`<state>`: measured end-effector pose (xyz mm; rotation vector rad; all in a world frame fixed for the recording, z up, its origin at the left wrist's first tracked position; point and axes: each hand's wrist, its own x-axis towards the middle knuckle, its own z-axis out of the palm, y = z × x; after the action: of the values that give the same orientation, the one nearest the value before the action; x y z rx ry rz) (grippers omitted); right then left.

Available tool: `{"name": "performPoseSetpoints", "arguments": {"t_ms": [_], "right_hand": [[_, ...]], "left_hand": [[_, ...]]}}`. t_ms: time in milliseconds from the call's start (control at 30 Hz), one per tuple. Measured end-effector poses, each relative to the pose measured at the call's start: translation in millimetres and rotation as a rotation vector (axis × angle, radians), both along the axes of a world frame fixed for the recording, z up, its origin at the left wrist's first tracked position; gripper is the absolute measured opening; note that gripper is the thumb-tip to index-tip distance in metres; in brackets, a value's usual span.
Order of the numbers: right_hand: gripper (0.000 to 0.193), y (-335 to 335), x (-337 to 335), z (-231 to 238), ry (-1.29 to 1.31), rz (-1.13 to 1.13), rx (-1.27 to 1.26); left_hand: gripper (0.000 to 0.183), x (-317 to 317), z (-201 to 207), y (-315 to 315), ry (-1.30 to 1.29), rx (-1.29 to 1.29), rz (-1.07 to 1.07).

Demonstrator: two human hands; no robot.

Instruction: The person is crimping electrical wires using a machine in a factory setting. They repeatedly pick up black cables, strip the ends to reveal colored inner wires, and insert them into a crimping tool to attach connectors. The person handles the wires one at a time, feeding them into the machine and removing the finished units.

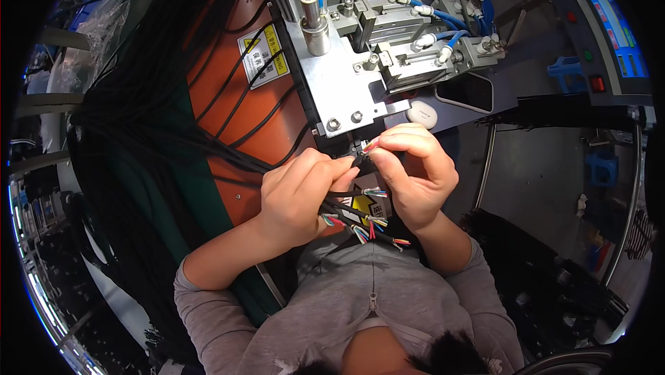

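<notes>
My left hand (299,191) is closed, its thumb and fingers pinching a black cable near its end, just under the front edge of the metal fixture. Most of that cable is hidden by the fingers. Opposite it, my right hand (419,175) pinches thin reddish wires (372,145) between thumb and forefinger, right at the cable's end. Below and between the hands, several other black cables stick out with fanned, coloured wire ends (360,234). Above the fingertips lies the silver fixture plate (339,87) with bolts and a round metal post (315,32).
Pneumatic cylinders (422,53) with blue hoses sit behind the plate. A smartphone (465,92) and a rounded white case (421,115) lie at its right. Long black cables (145,126) drape across the orange surface (239,146) at left. A lit screen (609,22) stands far right.
</notes>
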<state>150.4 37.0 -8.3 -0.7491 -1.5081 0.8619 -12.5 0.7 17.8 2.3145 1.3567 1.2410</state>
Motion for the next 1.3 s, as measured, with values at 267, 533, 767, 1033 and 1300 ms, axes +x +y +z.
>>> {"name": "performPoseSetpoints", "arguments": {"t_ms": [267,533,767,1033,1300], "right_hand": [[0.024,-4,-11,-2,0.252,0.071,-0.009],[0.016,-3,-8,6,-0.078,0.003,0.094],[0.011,0,-3,7,0.180,0.157,-0.325],[0.014,3,10,17,-0.384,0.023,-0.032],[0.015,15,32,8,-0.181,0.441,-0.609]], "left_hand": [[0.016,-2,-4,1,-0.070,-0.001,-0.034],[0.017,-1,-8,2,-0.076,0.087,-0.037],[0.017,0,-7,3,0.006,0.033,-0.022],[0.015,2,-10,-2,0.231,0.041,0.025],[0.018,4,-20,2,0.230,0.039,-0.019]]}}
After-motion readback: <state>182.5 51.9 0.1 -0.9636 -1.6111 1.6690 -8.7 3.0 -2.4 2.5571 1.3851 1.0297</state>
